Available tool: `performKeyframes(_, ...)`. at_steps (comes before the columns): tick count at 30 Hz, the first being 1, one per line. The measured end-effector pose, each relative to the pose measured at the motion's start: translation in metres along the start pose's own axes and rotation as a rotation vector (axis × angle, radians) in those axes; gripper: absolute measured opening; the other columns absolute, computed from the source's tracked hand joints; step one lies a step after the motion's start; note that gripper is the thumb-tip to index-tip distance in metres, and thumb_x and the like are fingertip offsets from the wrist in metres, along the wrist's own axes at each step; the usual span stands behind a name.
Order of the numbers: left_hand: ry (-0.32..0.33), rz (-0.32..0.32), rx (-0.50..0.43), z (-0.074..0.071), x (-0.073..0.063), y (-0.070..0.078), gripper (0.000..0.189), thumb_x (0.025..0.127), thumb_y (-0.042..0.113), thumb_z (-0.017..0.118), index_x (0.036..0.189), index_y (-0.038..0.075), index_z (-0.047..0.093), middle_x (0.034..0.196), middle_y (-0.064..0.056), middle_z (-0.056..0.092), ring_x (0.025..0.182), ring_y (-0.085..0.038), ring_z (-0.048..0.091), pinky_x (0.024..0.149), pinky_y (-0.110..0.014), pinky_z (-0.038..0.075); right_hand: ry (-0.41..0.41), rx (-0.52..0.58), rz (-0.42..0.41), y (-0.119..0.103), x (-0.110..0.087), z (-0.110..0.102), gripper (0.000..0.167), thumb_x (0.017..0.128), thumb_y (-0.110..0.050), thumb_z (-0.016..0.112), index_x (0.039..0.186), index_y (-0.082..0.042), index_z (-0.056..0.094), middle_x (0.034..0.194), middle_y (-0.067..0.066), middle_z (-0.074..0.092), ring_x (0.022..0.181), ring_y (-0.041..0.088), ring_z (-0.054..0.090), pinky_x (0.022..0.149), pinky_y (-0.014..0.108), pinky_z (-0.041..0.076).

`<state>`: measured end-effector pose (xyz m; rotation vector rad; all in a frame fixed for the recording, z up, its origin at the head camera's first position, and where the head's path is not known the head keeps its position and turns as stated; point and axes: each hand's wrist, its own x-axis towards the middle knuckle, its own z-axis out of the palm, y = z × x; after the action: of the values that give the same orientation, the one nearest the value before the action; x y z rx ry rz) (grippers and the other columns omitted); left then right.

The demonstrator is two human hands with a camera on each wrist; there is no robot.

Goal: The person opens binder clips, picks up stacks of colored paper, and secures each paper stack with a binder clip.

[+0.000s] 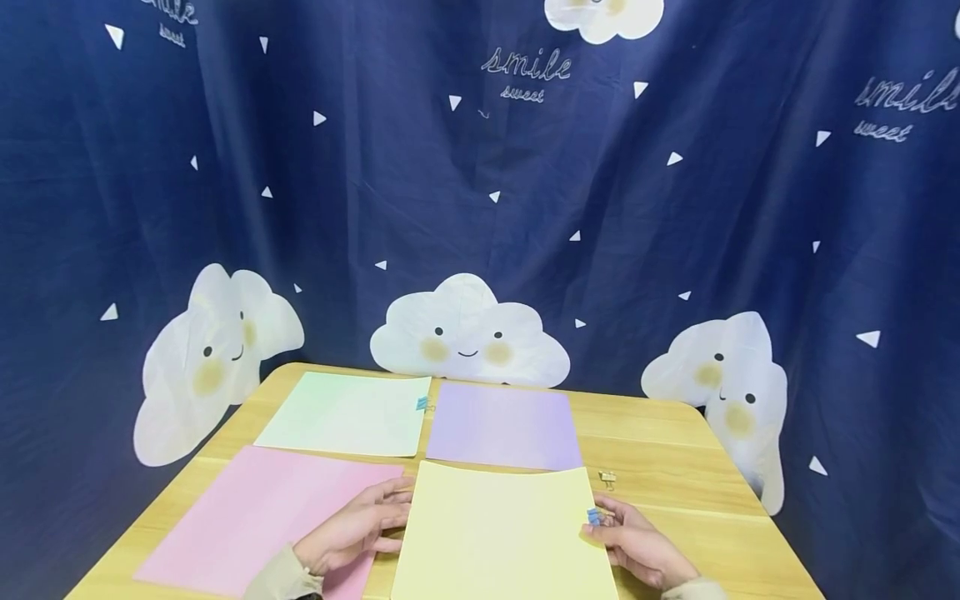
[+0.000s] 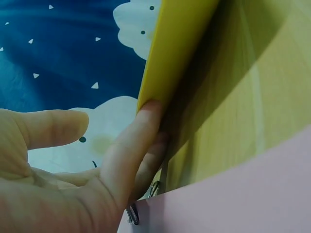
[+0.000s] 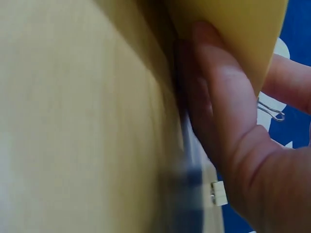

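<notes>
A yellow paper sheet, with a blue binder clip on its right edge, is raised off the table at the near middle. My right hand pinches that edge beside the clip, thumb on top; in the right wrist view its fingers lie beneath the sheet. At the opposite edge, my left hand touches the yellow sheet with its fingertips. Its thumb stands apart from the paper in the left wrist view. Under that hand is a pink sheet; a binder clip shows at its edge.
At the back of the wooden table lie a green sheet with a blue binder clip, and a purple sheet. A gold-coloured binder clip sits right of them. A dark blue curtain hangs behind.
</notes>
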<state>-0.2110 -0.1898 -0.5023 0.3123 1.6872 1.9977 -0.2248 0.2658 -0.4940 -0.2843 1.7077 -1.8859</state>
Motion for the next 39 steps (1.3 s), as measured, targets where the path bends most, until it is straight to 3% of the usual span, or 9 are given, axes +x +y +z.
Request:
performKeyframes(4,-0.005,0.003,-0.003,-0.001,-0.001,0.000,0.074,0.106,0.014,0.053,0.160,-0.011,0.009,0.162,-0.039,0.022,0.133,-0.030,0.058,0.101,-0.052,0.059,0.038,-0.056,-0.004,-0.003,-0.001,0.003,0.082,0.103,-0.008,0.060,0.155,0.019,0.003,0.116,0.004,0.067,0.105,0.019,0.071,0.092,0.044,0.064)
performKeyframes(9,-0.008,0.004,0.000,-0.001,-0.003,0.001,0.074,0.106,0.016,0.053,0.160,-0.010,0.009,0.163,-0.039,0.018,0.133,-0.029,0.057,0.102,-0.052,0.058,0.100,-0.157,0.032,-0.008,-0.005,0.005,0.086,0.103,-0.016,0.062,0.154,0.022,0.004,0.113,0.005,0.054,0.105,0.017,0.058,0.090,0.039,0.062)
performKeyframes(11,-0.012,0.004,0.003,-0.001,-0.003,0.001,0.074,0.106,0.017,0.053,0.160,-0.010,0.009,0.163,-0.039,0.017,0.135,-0.032,0.055,0.102,-0.052,0.058,0.113,-0.211,0.043,-0.011,-0.008,0.004,0.085,0.104,-0.020,0.062,0.153,0.023,0.007,0.122,0.015,0.055,0.111,0.021,0.058,0.088,0.040,0.062)
performKeyframes(14,-0.015,0.003,0.006,-0.001,-0.004,0.001,0.074,0.107,0.018,0.052,0.160,-0.009,0.010,0.164,-0.039,0.015,0.139,-0.036,0.053,0.102,-0.053,0.058,0.113,-0.251,0.056,-0.014,-0.012,0.002,0.083,0.105,-0.023,0.060,0.154,0.021,0.010,0.131,0.019,0.053,0.109,0.018,0.057,0.083,0.039,0.061)
performKeyframes(18,-0.020,0.002,-0.002,-0.002,-0.006,0.002,0.073,0.107,0.018,0.051,0.161,-0.008,0.009,0.165,-0.038,0.013,0.141,-0.037,0.051,0.102,-0.052,0.058,0.083,-0.239,0.065,-0.018,-0.016,0.001,0.081,0.107,-0.022,0.057,0.157,0.018,0.008,0.122,0.008,0.054,0.086,0.010,0.049,0.080,0.034,0.058)
performKeyframes(21,-0.031,0.002,-0.007,-0.003,-0.008,0.004,0.073,0.108,0.020,0.050,0.162,-0.006,0.008,0.166,-0.037,0.010,0.143,-0.038,0.049,0.102,-0.050,0.058,0.075,-0.228,0.070,-0.021,-0.018,0.002,0.081,0.107,-0.023,0.056,0.157,0.018,0.006,0.124,0.009,0.053,0.076,0.010,0.043,0.081,0.034,0.057)
performKeyframes(28,-0.060,0.005,0.009,-0.003,-0.011,0.011,0.075,0.111,0.028,0.046,0.164,-0.002,0.003,0.168,-0.035,0.005,0.153,-0.046,0.032,0.106,-0.050,0.055,0.099,-0.239,0.076,-0.023,-0.022,0.004,0.082,0.107,-0.024,0.055,0.156,0.019,0.006,0.144,0.029,0.047,0.076,0.009,0.048,0.084,0.039,0.062)
performKeyframes(32,-0.081,0.002,0.003,-0.004,-0.013,0.011,0.075,0.111,0.030,0.045,0.165,0.001,0.000,0.168,-0.035,0.003,0.155,-0.050,0.022,0.110,-0.053,0.052,0.095,-0.240,0.082,-0.022,-0.023,0.002,0.082,0.108,-0.025,0.054,0.157,0.019,0.005,0.146,0.031,0.045,0.076,0.009,0.049,0.086,0.040,0.062)
performKeyframes(39,-0.086,-0.013,-0.030,-0.007,-0.016,0.009,0.076,0.111,0.029,0.044,0.165,0.002,-0.002,0.168,-0.036,-0.001,0.156,-0.052,0.017,0.113,-0.059,0.048,0.079,-0.242,0.096,-0.023,-0.026,0.002,0.082,0.109,-0.028,0.053,0.158,0.017,0.003,0.151,0.041,0.035,0.081,0.011,0.054,0.092,0.046,0.062)
